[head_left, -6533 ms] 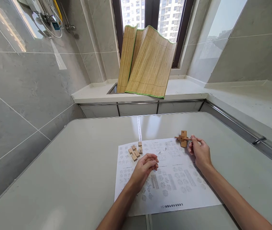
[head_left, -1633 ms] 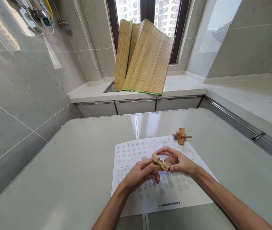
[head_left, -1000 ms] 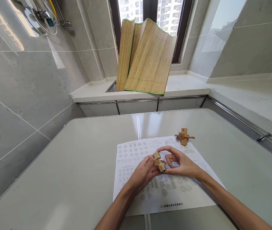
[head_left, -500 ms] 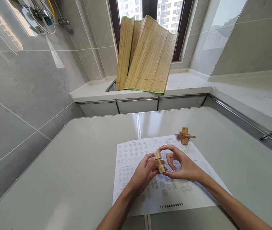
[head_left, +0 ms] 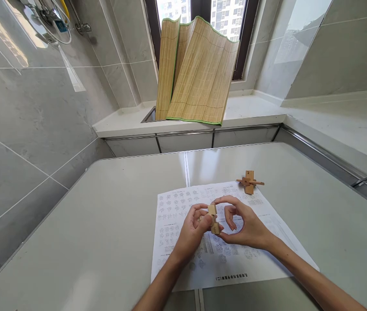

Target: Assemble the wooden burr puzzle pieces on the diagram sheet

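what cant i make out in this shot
Light wooden pieces, head view: how many and how they join, hidden by the left hand.
Paper sheet, head view: small print and diagrams too tiny, some behind the left hand and right hand.
Window, head view: lower part, hidden by the bamboo mat.
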A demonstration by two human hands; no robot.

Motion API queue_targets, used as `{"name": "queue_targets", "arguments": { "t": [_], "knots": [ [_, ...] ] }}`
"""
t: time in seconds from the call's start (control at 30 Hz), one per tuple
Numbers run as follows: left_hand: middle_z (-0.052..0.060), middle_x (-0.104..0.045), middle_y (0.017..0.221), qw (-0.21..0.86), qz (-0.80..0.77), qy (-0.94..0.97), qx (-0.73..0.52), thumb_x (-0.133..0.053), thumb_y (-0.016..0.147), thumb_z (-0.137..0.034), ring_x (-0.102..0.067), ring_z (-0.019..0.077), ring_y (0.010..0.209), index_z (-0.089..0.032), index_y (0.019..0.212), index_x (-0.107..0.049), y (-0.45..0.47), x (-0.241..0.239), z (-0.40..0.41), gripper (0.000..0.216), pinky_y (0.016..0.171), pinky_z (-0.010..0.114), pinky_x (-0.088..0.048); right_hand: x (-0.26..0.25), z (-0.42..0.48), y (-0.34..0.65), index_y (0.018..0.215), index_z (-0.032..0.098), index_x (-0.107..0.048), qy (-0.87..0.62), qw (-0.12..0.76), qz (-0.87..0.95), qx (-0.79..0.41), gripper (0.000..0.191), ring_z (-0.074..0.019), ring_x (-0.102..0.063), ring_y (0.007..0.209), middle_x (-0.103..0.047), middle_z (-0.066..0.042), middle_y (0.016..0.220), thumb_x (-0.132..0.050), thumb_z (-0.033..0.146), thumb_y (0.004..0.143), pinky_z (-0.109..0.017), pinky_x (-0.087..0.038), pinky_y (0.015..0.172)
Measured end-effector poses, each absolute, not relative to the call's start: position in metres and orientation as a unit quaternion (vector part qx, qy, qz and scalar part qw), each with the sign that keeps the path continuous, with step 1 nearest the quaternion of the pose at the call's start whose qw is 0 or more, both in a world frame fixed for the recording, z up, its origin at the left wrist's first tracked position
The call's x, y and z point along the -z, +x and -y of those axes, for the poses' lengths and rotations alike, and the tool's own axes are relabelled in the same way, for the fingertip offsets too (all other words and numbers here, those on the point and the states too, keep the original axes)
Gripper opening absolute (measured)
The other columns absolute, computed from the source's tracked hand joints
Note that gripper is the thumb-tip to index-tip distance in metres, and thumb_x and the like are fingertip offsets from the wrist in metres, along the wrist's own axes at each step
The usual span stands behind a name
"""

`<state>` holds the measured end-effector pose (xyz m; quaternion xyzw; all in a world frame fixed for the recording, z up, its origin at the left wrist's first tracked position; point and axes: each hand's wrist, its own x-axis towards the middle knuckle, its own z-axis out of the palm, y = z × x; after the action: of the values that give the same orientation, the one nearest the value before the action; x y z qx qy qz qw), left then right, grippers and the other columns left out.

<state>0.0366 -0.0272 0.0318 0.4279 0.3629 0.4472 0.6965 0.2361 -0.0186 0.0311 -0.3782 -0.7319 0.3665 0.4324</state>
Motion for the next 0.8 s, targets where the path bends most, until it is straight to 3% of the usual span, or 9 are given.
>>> {"name": "queue_targets", "arguments": {
  "t": [0.23,0.5,0.67,0.8],
  "knots": [
    [0.000,-0.060,0.101,0.645,-0.410,0.436,-0.475,-0.084,0.082,-0.051,-0.075,0.0214,0.091,-0.023,0.116,-0.052,0.038,-0.037,0.027,0.054,0.082,0.033,-0.058,-0.023,0.017,0.236,0.135,0.032,-0.053,-0.374,0.435,0.760,-0.306,0.064,-0.0128,-0.050,0.056,-0.055,0.006,0.079,-0.076,0.014,0.078,-0.030,-0.051,0.057],
    [0.003,-0.069,0.102,0.570,-0.464,0.483,-0.476,-0.082,0.085,-0.035,-0.072,0.0203,0.095,-0.024,0.120,-0.049,0.039,-0.038,0.032,0.049,0.088,0.035,-0.057,-0.022,0.015,0.235,0.141,0.030,-0.048,-0.340,0.432,0.811,-0.203,0.060,-0.0116,-0.053,0.060,-0.065,-0.007,0.120,-0.068,0.012,0.087,-0.029,-0.054,0.052],
    [0.004,-0.073,0.099,0.497,-0.504,0.526,-0.472,-0.084,0.081,-0.032,-0.073,0.0226,0.099,-0.024,0.121,-0.049,0.039,-0.034,0.033,0.054,0.098,0.041,-0.054,-0.017,0.013,0.233,0.141,0.028,-0.048,-0.330,0.433,0.833,-0.100,0.056,-0.0122,-0.058,0.061,-0.068,-0.009,0.126,-0.065,0.011,0.090,-0.028,-0.055,0.052],
    [0.003,-0.072,0.098,0.476,-0.510,0.537,-0.475,-0.087,0.078,-0.030,-0.073,0.0236,0.096,-0.024,0.120,-0.050,0.039,-0.034,0.033,0.056,0.096,0.041,-0.054,-0.015,0.014,0.232,0.142,0.027,-0.048,-0.320,0.429,0.841,-0.078,0.057,-0.0144,-0.066,0.067,-0.070,-0.010,0.127,-0.063,0.009,0.090,-0.028,-0.058,0.054]
  ]
}}
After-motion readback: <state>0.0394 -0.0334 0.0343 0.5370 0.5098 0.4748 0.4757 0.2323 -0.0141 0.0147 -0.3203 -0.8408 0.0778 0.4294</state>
